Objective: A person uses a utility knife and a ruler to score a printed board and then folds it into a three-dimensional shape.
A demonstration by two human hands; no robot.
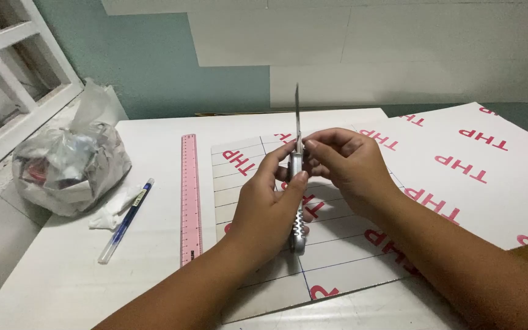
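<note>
Far left, a crumpled plastic bag [68, 162] sits on the white surface [154, 183], then a blue pen [126, 220] and a pink ruler [189, 198], all well clear. Centre now: left hand [267, 205] clamped round the grey utility knife [297, 201], held upright above the gridded sheet [337, 244], blade [297, 116] fully out. Right hand [346, 165] pinches together near the blade's base. Risky: one slip of those fingertips [310, 146] onto the edge could cut, or snap the long blade.
</note>
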